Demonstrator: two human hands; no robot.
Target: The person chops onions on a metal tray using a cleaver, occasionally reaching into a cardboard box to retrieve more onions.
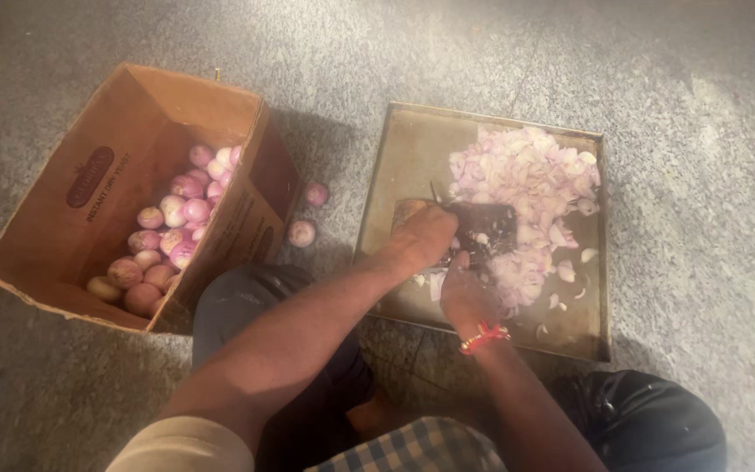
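My left hand (427,236) reaches across onto a square metal tray (404,144) and is closed on the brown handle end of a dark flat blade (489,229). Just below the blade is my right hand (465,293), with a red thread band at the wrist. Its thumb touches the blade's near edge and its fingers are curled; what they hold is hidden. A heap of chopped pink-white onion (530,188) lies on the tray beyond the blade. Loose bits are scattered toward the tray's near right corner.
An open cardboard box (89,183) with several peeled onions (176,227) lies tipped at the left. Two onions (301,232) rest on the grey stone floor (701,131) between box and tray. My knees in dark trousers (246,301) frame the tray's near edge.
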